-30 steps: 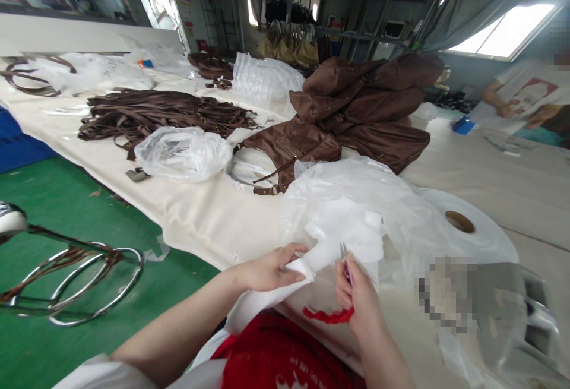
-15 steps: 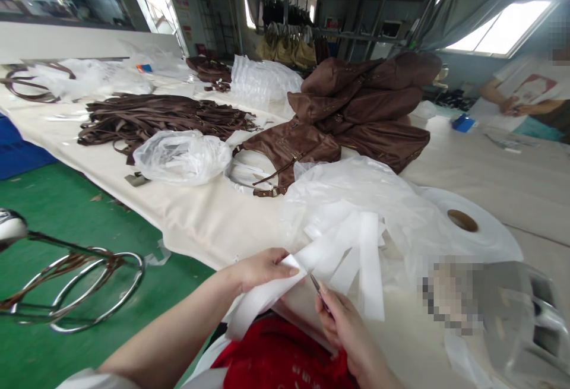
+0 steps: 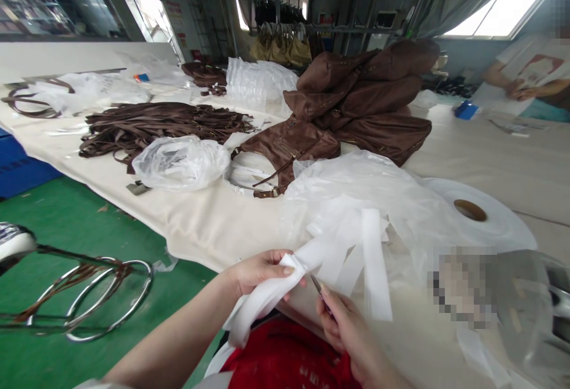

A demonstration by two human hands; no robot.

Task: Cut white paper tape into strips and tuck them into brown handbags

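Observation:
My left hand (image 3: 262,271) pinches a white strip (image 3: 262,300), folded over at the thumb, with its loose end curling down over my lap. In my right hand (image 3: 341,318) are small thread snips (image 3: 317,285), their pointed metal tip up and just to the right of the strip; the fingers hide most of the handle. The tip looks apart from the strip. Beyond both hands, cut white strips (image 3: 376,264) lie fanned out on the pale table, partly under a clear plastic bag (image 3: 365,181).
Brown bags (image 3: 378,98) are piled behind, with brown straps (image 3: 164,125) heaped to their left. A white roll (image 3: 503,217) and a clear container (image 3: 525,300) stand on the right. A chrome-ringed stool (image 3: 111,300) is at lower left. Another person (image 3: 529,80) works at the far right.
My left hand has shifted slightly, and the strip now bunches and folds more at the thumb. The snips stay at about the same place. The view has turned a little.

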